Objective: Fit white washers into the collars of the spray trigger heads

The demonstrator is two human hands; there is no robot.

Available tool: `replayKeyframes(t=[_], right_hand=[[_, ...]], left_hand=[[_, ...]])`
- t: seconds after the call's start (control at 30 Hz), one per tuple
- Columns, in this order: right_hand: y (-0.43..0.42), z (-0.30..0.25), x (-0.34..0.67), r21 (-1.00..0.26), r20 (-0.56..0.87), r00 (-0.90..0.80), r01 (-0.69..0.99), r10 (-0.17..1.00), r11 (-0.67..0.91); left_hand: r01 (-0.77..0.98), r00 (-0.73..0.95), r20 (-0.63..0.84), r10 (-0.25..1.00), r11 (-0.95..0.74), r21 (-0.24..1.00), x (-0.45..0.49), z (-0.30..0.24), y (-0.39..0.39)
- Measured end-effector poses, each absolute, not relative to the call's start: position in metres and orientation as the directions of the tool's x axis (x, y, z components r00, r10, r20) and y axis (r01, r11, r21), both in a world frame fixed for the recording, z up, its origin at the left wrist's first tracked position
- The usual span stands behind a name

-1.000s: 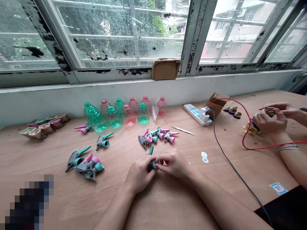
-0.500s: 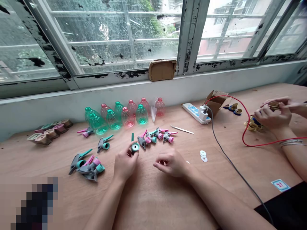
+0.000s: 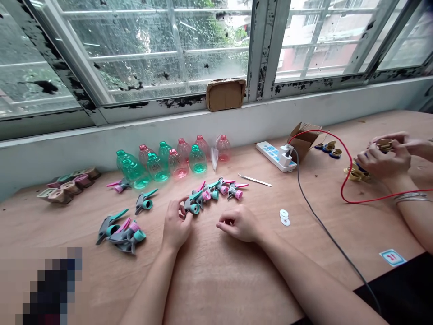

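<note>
My left hand (image 3: 176, 225) has its thumb and fingers on the grey end of a trigger spray head (image 3: 192, 204) with a teal lever and teal collar. That spray head lies on the table against a cluster of similar pink and teal spray heads (image 3: 214, 194). My right hand (image 3: 239, 224) rests on the table, fingers curled together; what they pinch, if anything, is hidden. To its right lie several white ring washers (image 3: 284, 217). More grey spray heads (image 3: 126, 237) lie left of my left hand, one teal spray head (image 3: 146, 201) closer to it.
Green bottles (image 3: 158, 168) and red bottles (image 3: 178, 164) stand along the wall. Tweezers (image 3: 255, 180), a power strip (image 3: 275, 156) and a cardboard box (image 3: 303, 143) lie behind my right hand. A grey cable (image 3: 313, 205) crosses the table. Another person's hands (image 3: 385, 162) work at the right.
My left hand has lowered and turned the spray head from upright to lying beside the cluster. My right hand stays closed in about the same place. The view has shifted slightly.
</note>
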State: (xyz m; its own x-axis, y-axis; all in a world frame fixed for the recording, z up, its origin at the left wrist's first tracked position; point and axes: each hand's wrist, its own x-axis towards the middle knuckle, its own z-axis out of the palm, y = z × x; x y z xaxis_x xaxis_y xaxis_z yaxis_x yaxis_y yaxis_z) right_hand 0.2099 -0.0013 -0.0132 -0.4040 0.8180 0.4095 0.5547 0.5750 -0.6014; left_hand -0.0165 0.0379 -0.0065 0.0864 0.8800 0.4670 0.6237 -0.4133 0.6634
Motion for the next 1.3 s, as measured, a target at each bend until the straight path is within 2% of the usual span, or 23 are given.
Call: replayKeyframes(t=[0.13,0.2,0.3,0.4,0.5,0.57,0.67,0.97,1.03,1.13,1.2,1.3], right_hand=[[0.005,-0.004,0.225,-0.613,0.407,-0.337,0.588,0.849,0.527],[0.007,0.007,0.241,-0.681,0.419,-0.180,0.586,0.890,0.439],[0.002,0.029,0.267,-0.739,0.335,0.003,0.622,0.942,0.261],[-0.010,0.043,0.285,-0.652,0.116,-0.112,0.741,0.987,0.160],[-0.024,0.042,0.288,-0.513,-0.158,-0.228,0.850,0.961,0.117],[-0.029,0.036,0.285,-0.452,-0.257,-0.234,0.886,0.938,0.098],[-0.030,0.026,0.280,-0.448,-0.272,-0.224,0.890,0.936,0.083],[-0.017,0.027,0.280,-0.563,-0.353,-0.303,0.824,0.885,0.057],[-0.014,0.029,0.271,-0.616,-0.293,-0.386,0.776,0.875,0.136],[-0.003,0.026,0.247,-0.761,-0.005,-0.457,0.579,0.890,0.293],[0.004,0.017,0.227,-0.854,0.155,-0.411,0.401,0.898,0.331],[0.012,-0.001,0.206,-0.903,0.266,-0.312,0.250,0.912,0.349]], left_hand=[[0.597,0.098,0.437,0.894,-0.404,0.693,-0.019,-0.009,0.040],[0.604,0.113,0.436,0.893,-0.411,0.684,-0.019,-0.010,0.042],[0.624,0.112,0.446,0.888,-0.412,0.664,-0.020,-0.010,0.045],[0.624,0.102,0.451,0.887,-0.410,0.665,-0.020,-0.010,0.046],[0.610,0.103,0.456,0.884,-0.418,0.673,-0.019,-0.009,0.046],[0.597,0.107,0.459,0.882,-0.426,0.680,-0.019,-0.009,0.045],[0.584,0.099,0.464,0.880,-0.429,0.689,-0.019,-0.010,0.043],[0.571,-0.007,0.503,0.864,-0.409,0.712,-0.027,-0.011,0.046],[0.582,-0.024,0.515,0.857,-0.407,0.704,-0.027,-0.012,0.047],[0.616,-0.027,0.516,0.856,-0.392,0.683,-0.022,-0.015,0.047],[0.650,0.004,0.504,0.864,-0.385,0.655,-0.021,-0.013,0.046],[0.710,0.089,0.478,0.874,-0.392,0.585,-0.033,0.003,0.049]])
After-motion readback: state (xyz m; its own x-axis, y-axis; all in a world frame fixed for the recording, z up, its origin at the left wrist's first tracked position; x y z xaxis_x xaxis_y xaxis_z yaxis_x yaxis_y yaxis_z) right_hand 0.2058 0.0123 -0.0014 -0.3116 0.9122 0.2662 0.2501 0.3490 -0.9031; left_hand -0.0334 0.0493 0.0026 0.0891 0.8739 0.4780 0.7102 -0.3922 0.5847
